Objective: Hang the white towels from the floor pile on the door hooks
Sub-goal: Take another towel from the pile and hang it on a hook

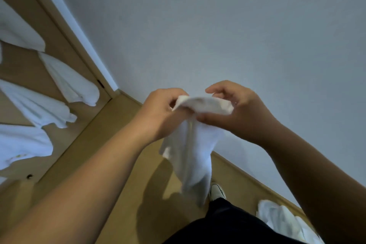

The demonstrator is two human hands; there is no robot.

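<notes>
I hold one white towel (190, 150) up in front of me by its top edge. My left hand (158, 113) pinches the left end of that edge and my right hand (239, 111) grips the right end, so the cloth hangs down between my forearms. Several white towels (69, 81) hang on the wooden door (17, 61) at the left; the hooks themselves are hidden by the cloth. The floor pile of white towels (281, 220) lies at the lower right, against the wall and partly behind my right arm.
A pale grey wall (217, 25) fills the upper right. The wooden floor (111, 136) runs between door and wall, edged by a baseboard (247, 180). My dark trousers (227, 224) and a light shoe (217, 192) show below the towel.
</notes>
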